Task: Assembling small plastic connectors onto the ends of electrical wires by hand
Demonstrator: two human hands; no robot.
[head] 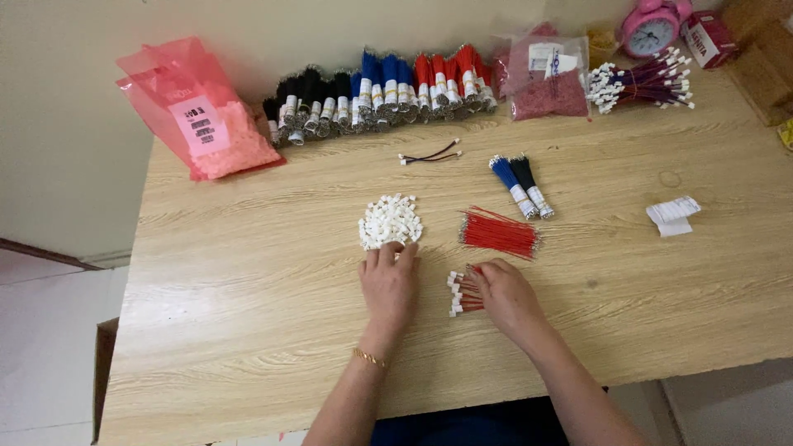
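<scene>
My left hand [388, 281] lies palm down on the wooden table [248, 272], its fingertips touching the near edge of a small pile of white plastic connectors [389, 220]. My right hand [505, 296] rests beside a short bunch of red wires with white connector ends [459, 293], with its fingers on the wires. A loose fan of bare red wires [499, 233] lies just beyond my right hand. A gold bracelet sits on my left wrist.
Blue and black wire bundles [521, 186] lie right of centre. A row of black, blue and red bundles [380, 95] lines the back edge. Pink bags [198, 111], a bag of red parts [549, 78], purple wires [644, 83], a pink clock [652, 26], white paper [673, 215].
</scene>
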